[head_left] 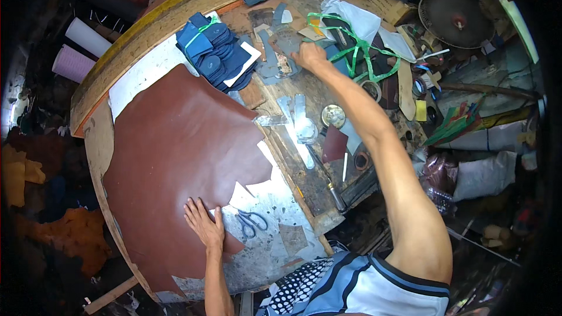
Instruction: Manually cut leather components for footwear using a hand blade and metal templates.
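A large sheet of brown leather [175, 134] covers the left side of the worktable, its lower right edge cut ragged. My left hand [205, 225] lies flat on it with fingers spread. Blue-handled scissors [252, 223] rest just right of that hand, their blades hidden. My right arm stretches to the far side, where my right hand [310, 57] is curled beside a clear, flat template [287, 41] and grey pattern pieces [270, 67]. What its fingers grip, if anything, is hidden. Left of it sits a bundle of dark blue cut pieces [211, 47] tied with green ribbon.
Metal templates [300, 105], a round tin [333, 116], a dark-handled tool [336, 197] and a brown leather scrap [335, 143] lie mid-table. Green ribbon [366, 61] tangles over dark pieces at right. A round fan [456, 16] stands beyond. Pale rolls [88, 38] lean at left.
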The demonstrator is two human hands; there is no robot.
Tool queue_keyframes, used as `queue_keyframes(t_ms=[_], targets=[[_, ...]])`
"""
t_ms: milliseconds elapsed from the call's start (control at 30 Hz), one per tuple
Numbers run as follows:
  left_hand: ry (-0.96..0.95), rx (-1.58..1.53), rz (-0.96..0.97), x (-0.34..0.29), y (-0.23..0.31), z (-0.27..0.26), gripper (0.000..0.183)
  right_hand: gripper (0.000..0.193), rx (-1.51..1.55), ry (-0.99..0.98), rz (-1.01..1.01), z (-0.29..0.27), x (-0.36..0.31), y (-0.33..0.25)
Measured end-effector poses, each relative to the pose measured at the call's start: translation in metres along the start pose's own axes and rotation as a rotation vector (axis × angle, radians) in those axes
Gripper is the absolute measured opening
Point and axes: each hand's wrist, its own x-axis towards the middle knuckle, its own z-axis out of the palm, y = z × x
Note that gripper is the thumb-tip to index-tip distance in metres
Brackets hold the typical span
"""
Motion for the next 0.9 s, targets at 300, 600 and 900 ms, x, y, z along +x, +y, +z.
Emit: queue_keyframes(t_ms=[300,600,900], targets=[[-0.028,0.0,-0.018,-0.001,0.002,0.0,0.069,0.091,-0.049,0.057,0.145,0.033,0.029,-0.029],[-0.032,0.002,-0.01,0.001,0.001,-0.002,0.069,0.074,-0.014,0.056,0.063,0.041,0.044,-0.009],[-0.038,-0.005,-0.007,0.002,0.004,-0.001,0.069,0.064,0.353,0.172,0.303,0.046,0.066,0.003]])
